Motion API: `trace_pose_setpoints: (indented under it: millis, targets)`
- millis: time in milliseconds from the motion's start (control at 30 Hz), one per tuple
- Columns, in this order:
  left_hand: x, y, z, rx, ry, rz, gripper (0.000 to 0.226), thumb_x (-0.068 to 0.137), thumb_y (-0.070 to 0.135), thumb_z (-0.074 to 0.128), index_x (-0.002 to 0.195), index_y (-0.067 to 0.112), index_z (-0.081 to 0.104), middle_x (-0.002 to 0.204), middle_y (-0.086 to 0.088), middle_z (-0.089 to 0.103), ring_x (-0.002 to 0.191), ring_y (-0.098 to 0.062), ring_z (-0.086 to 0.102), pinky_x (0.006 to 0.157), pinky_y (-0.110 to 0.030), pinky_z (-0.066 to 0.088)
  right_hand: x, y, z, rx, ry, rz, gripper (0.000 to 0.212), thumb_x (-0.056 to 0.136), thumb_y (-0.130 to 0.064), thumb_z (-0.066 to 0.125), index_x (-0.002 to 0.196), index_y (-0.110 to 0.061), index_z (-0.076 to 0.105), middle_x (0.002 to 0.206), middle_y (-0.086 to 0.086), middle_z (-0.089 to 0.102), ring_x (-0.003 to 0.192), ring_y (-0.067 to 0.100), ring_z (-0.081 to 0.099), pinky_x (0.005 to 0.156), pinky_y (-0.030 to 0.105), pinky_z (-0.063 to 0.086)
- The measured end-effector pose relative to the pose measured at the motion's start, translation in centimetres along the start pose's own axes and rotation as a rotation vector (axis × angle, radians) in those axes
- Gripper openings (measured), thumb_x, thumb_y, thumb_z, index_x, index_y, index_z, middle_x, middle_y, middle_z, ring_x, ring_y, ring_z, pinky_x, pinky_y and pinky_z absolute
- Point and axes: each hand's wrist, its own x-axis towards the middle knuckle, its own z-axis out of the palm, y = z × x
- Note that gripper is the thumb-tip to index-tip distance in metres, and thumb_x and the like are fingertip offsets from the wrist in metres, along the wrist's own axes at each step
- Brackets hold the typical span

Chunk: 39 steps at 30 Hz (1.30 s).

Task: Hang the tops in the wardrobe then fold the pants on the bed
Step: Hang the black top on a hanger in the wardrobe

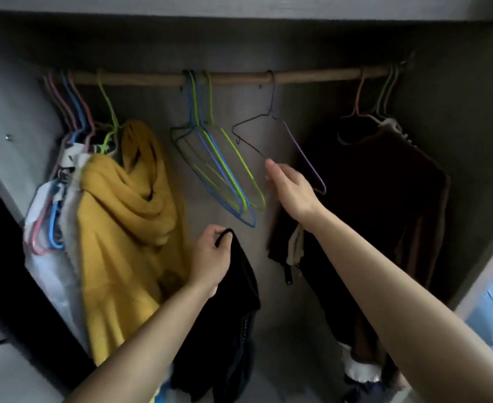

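Inside the wardrobe (472, 82), hanging is under way: several garments already on the rail (228, 77), left hand (210, 257) clenched on an unhung black top (228, 330), right hand (289, 184) pinching an empty hanger (303, 158); pants unseen, folding presumably outstanding.

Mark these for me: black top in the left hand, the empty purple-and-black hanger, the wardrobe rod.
black top (233, 309), head view, on the hanging fabric below the hand.
purple-and-black hanger (303, 158), head view, on its purple side arm.
wardrobe rod (312, 75), head view, on a bare stretch.
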Motion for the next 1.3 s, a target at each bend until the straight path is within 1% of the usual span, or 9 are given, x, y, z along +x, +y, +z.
trace_pose_setpoints:
  millis: [100, 233, 300, 433, 567, 733, 867, 1033, 1300]
  targets:
    - [2.8, -1.2, -1.3, -0.028, -0.014, -0.019, 0.005, 0.096, 0.015, 0.059, 0.091, 0.016, 0.060, 0.085, 0.003, 0.064, 0.078, -0.006, 0.058, 0.061, -0.007, 0.042, 4.7, -2.8, 3.2, 0.016, 0.013, -0.032, 0.037, 0.095, -0.061, 0.048, 0.099, -0.028, 0.064, 0.100, -0.003, 0.067, 0.096, 0.016, 0.064, 0.090, 0.036, 0.050]
    - [5.6, -2.4, -2.5, -0.060, -0.019, -0.053, 0.011, 0.096, 0.019, 0.060, 0.087, 0.024, 0.057, 0.088, 0.004, 0.062, 0.081, -0.006, 0.058, 0.066, -0.017, 0.044, 8.2, -3.3, 5.8, 0.021, -0.007, -0.035, 0.028, 0.100, -0.036, 0.054, 0.114, -0.016, 0.067, 0.066, -0.008, 0.059, 0.056, 0.009, 0.055, 0.055, 0.028, 0.045]
    - [6.6, -2.7, -2.9, -0.047, -0.011, -0.032, 0.012, 0.095, 0.018, 0.061, 0.085, 0.022, 0.057, 0.085, 0.003, 0.062, 0.078, -0.007, 0.057, 0.066, -0.019, 0.044, 9.1, -2.5, 6.0, -0.031, 0.094, -0.096, 0.026, 0.100, -0.031, 0.052, 0.108, -0.020, 0.074, 0.056, -0.020, 0.052, 0.057, 0.001, 0.048, 0.061, 0.027, 0.043]
    - [7.8, -2.9, -3.0, -0.020, 0.027, -0.028, 0.015, 0.094, 0.022, 0.063, 0.081, 0.026, 0.057, 0.084, 0.006, 0.063, 0.079, -0.011, 0.059, 0.066, -0.022, 0.043, 8.5, -2.1, 4.7, -0.059, 0.252, -0.168, 0.027, 0.101, -0.030, 0.048, 0.103, -0.024, 0.074, 0.076, -0.018, 0.059, 0.081, 0.011, 0.057, 0.081, 0.032, 0.044]
    - [7.1, -2.8, -2.2, -0.014, 0.008, -0.070, 0.014, 0.095, 0.025, 0.062, 0.082, 0.024, 0.056, 0.085, -0.001, 0.064, 0.081, -0.020, 0.062, 0.068, -0.030, 0.047, 5.4, -0.9, 1.6, 0.070, 0.296, -0.156, 0.024, 0.097, -0.038, 0.047, 0.082, -0.030, 0.064, 0.060, -0.020, 0.055, 0.066, 0.002, 0.049, 0.070, 0.030, 0.040]
    - [3.7, -2.8, 0.0, -0.024, -0.001, -0.084, 0.008, 0.095, 0.021, 0.063, 0.091, 0.014, 0.060, 0.094, -0.006, 0.066, 0.087, -0.023, 0.063, 0.069, -0.028, 0.045, -3.6, 4.8, -2.0, -0.122, 0.400, -0.202, 0.050, 0.092, -0.051, 0.055, 0.069, -0.009, 0.043, 0.056, 0.000, 0.044, 0.055, 0.014, 0.043, 0.056, 0.036, 0.040]
    - [0.7, -2.9, 2.4, 0.068, -0.053, -0.047, 0.006, 0.094, 0.018, 0.063, 0.093, 0.012, 0.063, 0.092, -0.003, 0.065, 0.086, -0.020, 0.061, 0.072, -0.026, 0.041, -8.5, 9.3, -3.8, -0.036, 0.182, -0.009, 0.034, 0.091, -0.054, 0.062, 0.088, -0.020, 0.062, 0.063, -0.001, 0.060, 0.054, 0.013, 0.056, 0.056, 0.037, 0.047]
    - [-2.2, -4.0, 4.2, 0.220, -0.105, 0.085, 0.003, 0.091, 0.011, 0.066, 0.088, 0.009, 0.067, 0.083, -0.005, 0.068, 0.080, -0.024, 0.064, 0.071, -0.029, 0.044, -13.9, 12.8, -6.8, -0.157, 0.142, 0.111, 0.027, 0.103, -0.036, 0.050, 0.099, -0.024, 0.074, 0.052, -0.013, 0.050, 0.048, 0.002, 0.044, 0.053, 0.023, 0.037]
    - [-5.1, -5.0, 6.7, 0.449, -0.193, 0.181, 0.006, 0.092, 0.011, 0.064, 0.090, 0.006, 0.067, 0.079, -0.005, 0.066, 0.071, -0.019, 0.056, 0.060, -0.024, 0.032, -19.9, 10.7, -14.1, 0.056, -0.316, 0.555, 0.022, 0.099, -0.026, 0.059, 0.098, -0.011, 0.075, 0.055, -0.004, 0.033, 0.047, 0.010, 0.027, 0.040, 0.022, 0.020]
